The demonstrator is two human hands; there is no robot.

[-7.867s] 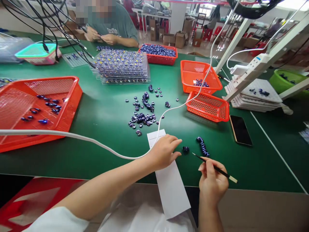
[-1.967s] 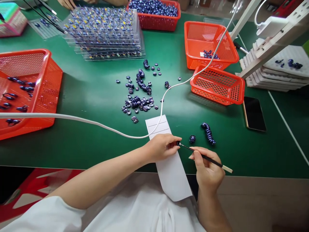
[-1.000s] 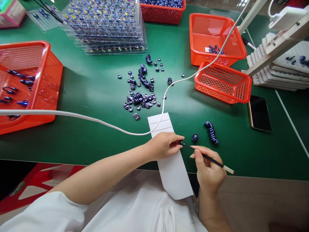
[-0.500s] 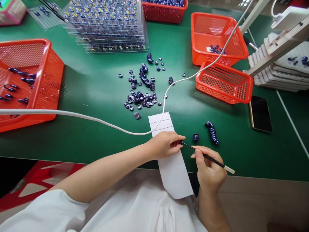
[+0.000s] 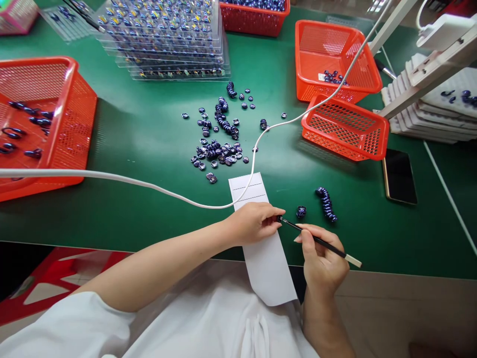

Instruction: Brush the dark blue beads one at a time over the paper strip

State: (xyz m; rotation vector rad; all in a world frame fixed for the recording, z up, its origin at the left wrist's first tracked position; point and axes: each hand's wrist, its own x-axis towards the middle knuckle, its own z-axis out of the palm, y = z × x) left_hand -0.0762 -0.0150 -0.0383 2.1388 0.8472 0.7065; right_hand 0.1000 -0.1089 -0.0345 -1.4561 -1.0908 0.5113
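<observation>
Between thumb and fingertips my left hand (image 5: 257,222) pinches a small dark piece (image 5: 279,219), its shape mostly hidden. My right hand (image 5: 323,256) holds a thin black brush-like tool (image 5: 330,247) with a pale end, like a pen, its tip at the dark piece. Under my left hand lies a strip of white paper (image 5: 269,268), reaching over the table edge toward my lap. To the right of the fingers sit a small dark cluster (image 5: 301,212) and a curved row of shiny dark-blue pieces (image 5: 326,204). More loose pieces (image 5: 219,153) lie scattered beyond the paper.
A white cable (image 5: 179,199) crosses above the table. Red baskets stand left (image 5: 84,129), at the back (image 5: 253,22) and right (image 5: 346,129). Stacked clear trays (image 5: 175,72) hold many beads. A phone (image 5: 399,176) lies right, near a white post (image 5: 428,84) and stacked white pads (image 5: 432,117).
The view has shifted very slightly. Both hands keep nearly the same pose, with the tool's tip still at the dark piece.
</observation>
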